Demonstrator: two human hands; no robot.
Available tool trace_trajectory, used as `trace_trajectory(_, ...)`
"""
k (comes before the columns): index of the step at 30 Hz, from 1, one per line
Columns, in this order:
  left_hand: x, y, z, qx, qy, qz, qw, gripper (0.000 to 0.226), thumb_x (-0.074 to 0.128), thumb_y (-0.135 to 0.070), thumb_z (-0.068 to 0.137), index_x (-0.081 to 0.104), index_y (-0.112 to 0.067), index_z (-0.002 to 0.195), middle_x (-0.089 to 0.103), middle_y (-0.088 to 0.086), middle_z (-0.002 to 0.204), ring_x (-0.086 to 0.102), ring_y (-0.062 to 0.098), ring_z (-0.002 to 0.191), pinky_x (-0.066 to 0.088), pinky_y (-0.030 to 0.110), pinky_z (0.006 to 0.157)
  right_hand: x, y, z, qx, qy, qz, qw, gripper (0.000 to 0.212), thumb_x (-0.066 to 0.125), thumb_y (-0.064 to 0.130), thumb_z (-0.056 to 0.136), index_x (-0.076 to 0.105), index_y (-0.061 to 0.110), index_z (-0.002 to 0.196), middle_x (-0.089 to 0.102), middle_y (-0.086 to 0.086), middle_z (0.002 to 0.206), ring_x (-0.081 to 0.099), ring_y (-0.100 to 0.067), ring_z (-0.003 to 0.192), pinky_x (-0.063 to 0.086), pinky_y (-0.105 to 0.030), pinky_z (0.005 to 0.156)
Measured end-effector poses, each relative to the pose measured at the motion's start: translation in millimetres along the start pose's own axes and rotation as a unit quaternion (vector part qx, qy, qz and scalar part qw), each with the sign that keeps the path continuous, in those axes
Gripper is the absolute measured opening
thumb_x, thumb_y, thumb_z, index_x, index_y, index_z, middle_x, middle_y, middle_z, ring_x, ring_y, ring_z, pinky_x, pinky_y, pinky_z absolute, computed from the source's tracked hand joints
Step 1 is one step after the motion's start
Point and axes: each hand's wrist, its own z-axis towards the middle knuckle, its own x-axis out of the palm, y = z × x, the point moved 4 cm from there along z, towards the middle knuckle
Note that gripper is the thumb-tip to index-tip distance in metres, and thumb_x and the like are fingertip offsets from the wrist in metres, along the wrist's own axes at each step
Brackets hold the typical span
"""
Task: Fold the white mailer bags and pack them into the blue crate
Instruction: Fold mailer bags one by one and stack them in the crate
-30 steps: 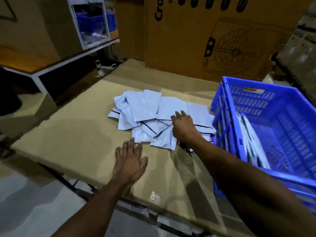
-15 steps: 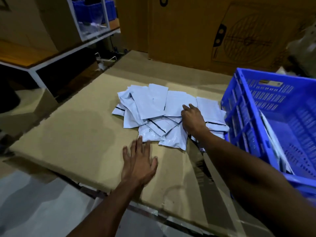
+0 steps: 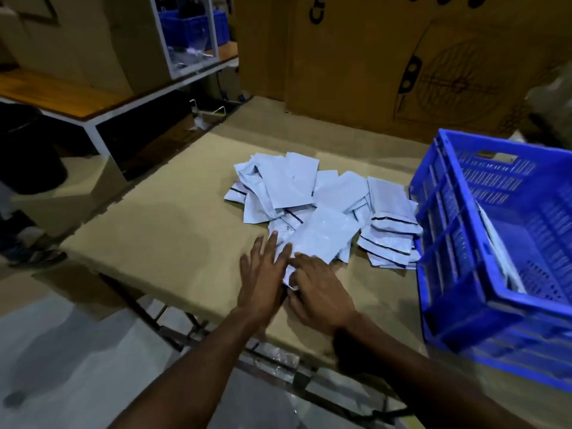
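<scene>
A person's two bare hands work at the near edge of a table (image 3: 161,230) covered in brown cardboard. The left hand (image 3: 263,281) lies flat with its fingers straight and spread, its fingertips resting on the near corner of one white mailer bag (image 3: 322,239). The right hand (image 3: 320,292) sits just beside it, touching it, with its fingers curled down onto that bag's near edge. It appears to be pinching the edge, though its fingertips are hidden, so the grip is a judgement.

This bag lies flat and unfolded, reaching away from both hands towards a loose pile of mailer bags (image 3: 288,187) just beyond the fingertips. A second, neater stack of mailer bags (image 3: 391,233), showing dark sealing strips, sits to the right of the right hand, close against the blue crate (image 3: 445,243). The crate stands at the table's right edge, well to the right of both hands. A few white bags (image 3: 498,258) already stand on edge against its near left wall; most of the crate floor shows bare.

The task looks to be at an early stage. Only a small batch is packed, many bags wait on the table, and the one under the hands is not yet folded. Folding it seems to be the step in hand.
</scene>
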Motion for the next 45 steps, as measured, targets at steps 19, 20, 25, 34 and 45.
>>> trace_trajectory(19,-20,43,-9,0.14,0.019,-0.086,0.986,0.058,0.058,-0.008,0.093,0.047,-0.014,0.149,0.03,0.012,0.161,0.034,0.029,0.146,0.027,0.04,0.12,9,-19,-72,0.171,0.187,-0.069,0.965,0.059,0.038,0.027,0.084,0.055,0.016,0.139,0.053,-0.011,0.144,0.055,-0.034,0.128,0.049,-0.052,0.097)
trace_trajectory(20,-21,47,-7,0.112,0.016,-0.1,0.989,0.056,0.057,-0.004,0.095,0.048,-0.014,0.149,0.031,0.008,0.16,0.037,0.027,0.144,0.031,0.039,0.118,10,-15,-73,0.186,0.186,-0.078,0.962,0.06,0.037,0.032,0.086,0.053,0.016,0.141,0.05,-0.013,0.147,0.052,-0.036,0.131,0.046,-0.054,0.1)
trace_trajectory(25,-57,20,-4,0.014,-0.137,-0.155,0.978,0.049,0.056,0.003,0.079,0.068,-0.005,0.126,0.071,0.015,0.119,0.07,0.034,0.1,0.055,0.039,0.086,4,5,-67,0.245,0.199,0.014,0.949,0.087,0.0,0.061,0.083,0.019,0.02,0.158,0.001,-0.003,0.166,-0.001,-0.026,0.153,0.003,-0.05,0.123)
trace_trajectory(34,18,-41,-23,0.1,-0.04,-0.211,0.972,0.051,0.026,-0.03,0.103,0.059,-0.01,0.135,0.066,0.005,0.132,0.061,0.024,0.12,0.03,0.029,0.115,6,-8,-60,0.229,0.144,0.034,0.962,0.06,0.026,0.033,0.094,0.051,0.009,0.143,0.05,-0.008,0.148,0.046,-0.024,0.137,0.039,-0.048,0.11)
trace_trajectory(45,19,-48,-24,0.135,0.012,0.007,0.991,0.061,0.017,-0.042,0.103,0.049,-0.017,0.148,0.047,0.0,0.154,0.039,0.025,0.145,0.028,0.045,0.12,12,-27,-83,0.278,0.146,-0.041,0.948,0.06,0.018,0.054,0.103,0.037,0.027,0.153,0.031,0.004,0.16,0.03,-0.024,0.147,0.024,-0.056,0.116)
